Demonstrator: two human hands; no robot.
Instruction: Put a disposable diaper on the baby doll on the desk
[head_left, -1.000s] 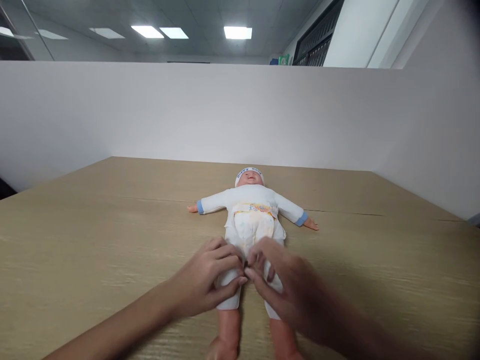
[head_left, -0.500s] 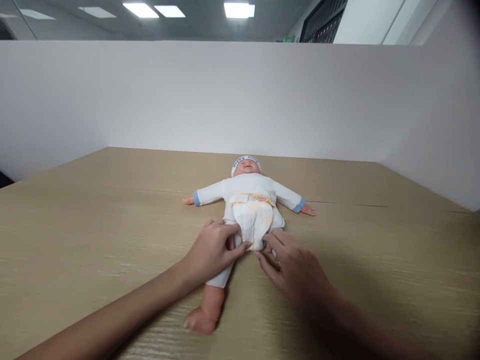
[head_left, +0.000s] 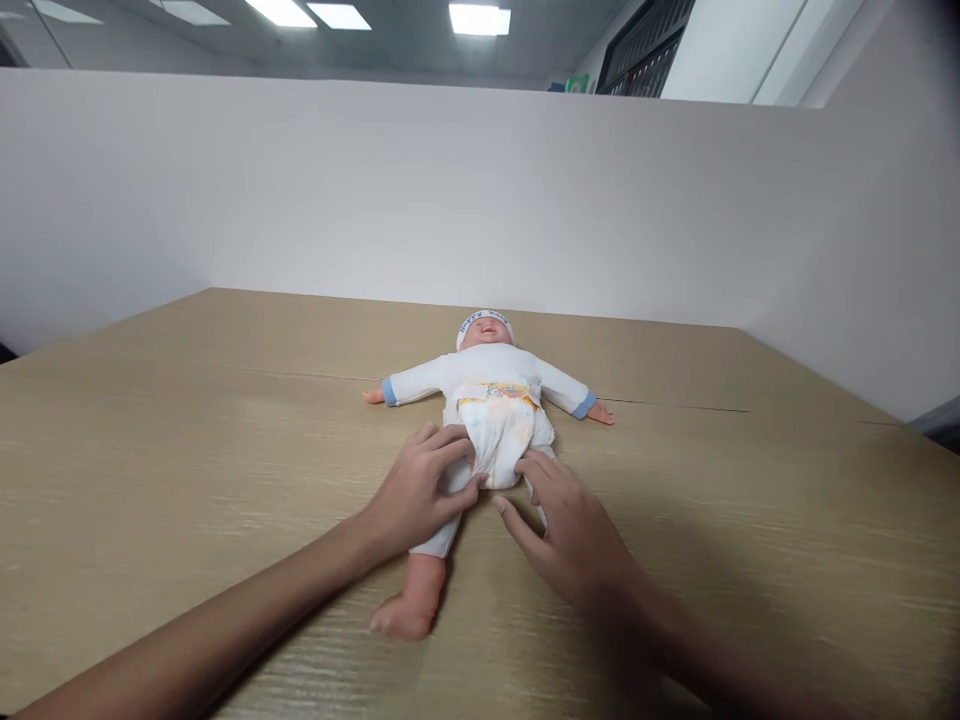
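A baby doll [head_left: 424,380] in a white suit with blue cuffs lies on its back, arms spread, a lettered white band [head_left: 484,318] round its head. Around its hips, over the suit, is a white diaper [head_left: 499,430] with a yellow-orange printed waist strip. My left hand [head_left: 427,480] is bent round the diaper's left leg edge, its thumb at the lower corner. On the other side, my right hand [head_left: 566,515] touches the right leg edge with curled fingertips, its thumb standing apart. That hand hides most of the doll's leg there; the other leg ends in a bare foot [head_left: 405,610].
The doll rests on a wood-grain table [head_left: 225,420] with a thin seam across it. A pale partition [head_left: 480,190] rises behind the table and continues along the right side.
My right thumb has come away from the diaper's bottom edge. My left hand stays at the leg edge, slightly shifted. The view has tilted a little, moving the doll slightly left and up.
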